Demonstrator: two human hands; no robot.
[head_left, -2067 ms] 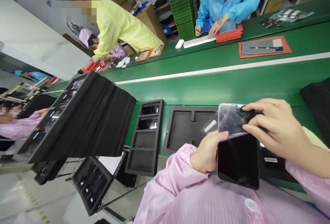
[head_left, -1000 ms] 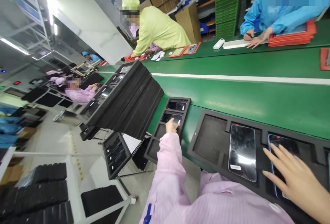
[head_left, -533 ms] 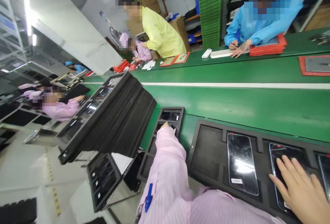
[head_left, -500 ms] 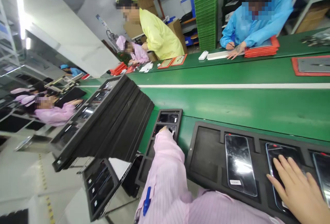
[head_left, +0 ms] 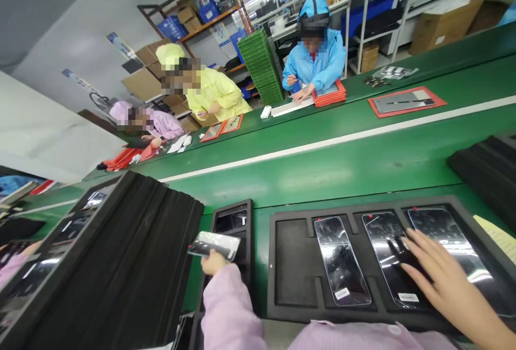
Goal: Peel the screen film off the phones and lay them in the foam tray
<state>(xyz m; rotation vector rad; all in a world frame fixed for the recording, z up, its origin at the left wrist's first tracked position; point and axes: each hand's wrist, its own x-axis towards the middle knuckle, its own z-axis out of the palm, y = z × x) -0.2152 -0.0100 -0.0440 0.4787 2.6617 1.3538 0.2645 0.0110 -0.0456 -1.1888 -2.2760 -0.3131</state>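
My left hand (head_left: 213,262) is closed on the lower edge of a smartphone (head_left: 215,242) with a glossy face, tilted above a narrow black foam tray (head_left: 250,215). Another phone (head_left: 230,221) lies in that tray's far slot. Fingers apart, my right hand (head_left: 447,275) hovers over or lightly touches the wide foam tray (head_left: 294,269); which, I cannot tell. Three dark phones lie in the wide tray: one on the left (head_left: 342,261), one in the middle (head_left: 389,253) and one on the right (head_left: 447,234), partly covered by my hand. The tray's leftmost slot holds nothing.
A tall stack of black foam trays (head_left: 113,253) leans at the left, with more trays (head_left: 484,178) at the right edge. The green belt (head_left: 322,178) runs across. Beyond it, people in yellow, blue and pink work beside red-framed panels (head_left: 407,102) and green crates (head_left: 260,65).
My left hand has lifted a phone out of the narrow tray. My right hand remains over the wide tray, its fingers now nearer the right-hand phone. The view has turned to the right.
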